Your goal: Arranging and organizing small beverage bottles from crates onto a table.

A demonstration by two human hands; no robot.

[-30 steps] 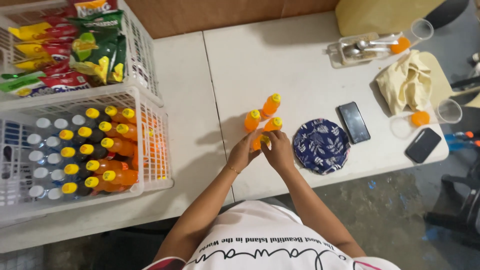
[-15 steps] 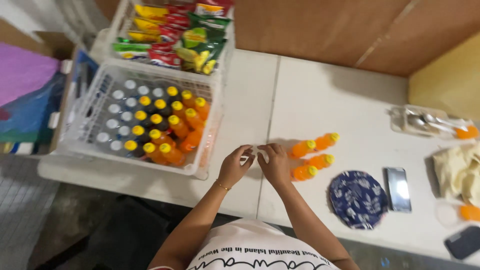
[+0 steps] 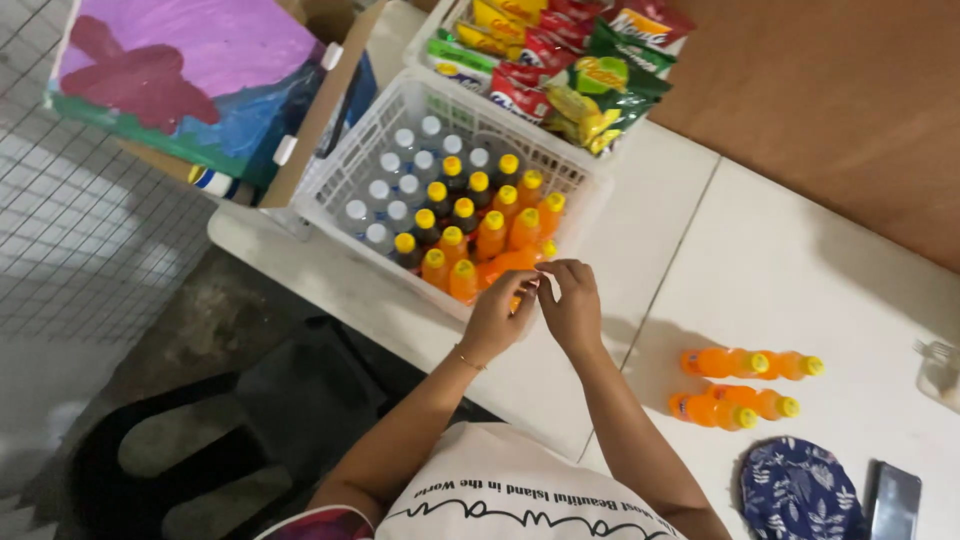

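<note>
Both hands meet at the near rim of the white crate [image 3: 352, 160], just over its front wall. The left hand [image 3: 497, 318] is curled, its fingertips pinched toward the right hand [image 3: 572, 305], which is curled the same way. A small orange thing shows between the fingers, too small and too hidden to tell what it is, so I cannot tell whether either hand truly grips it.

The crate stands on the white bench [image 3: 800, 270] and holds upright bottles: orange ones with yellow caps [image 3: 492, 232] toward the hands, dark ones beside them, and clear ones with white caps [image 3: 390, 190] on the far side. Behind the crate sits a second basket of snack bags [image 3: 560, 60].

To the right of the hands, well apart from the crate, four orange bottles [image 3: 745, 385] lie on their sides on the bench, in two rows, caps pointing right. Near them lie a blue patterned pouch [image 3: 798, 492] and a dark phone [image 3: 895, 503]. Left of the crate, a painted board [image 3: 180, 80] leans in a cardboard box.
</note>
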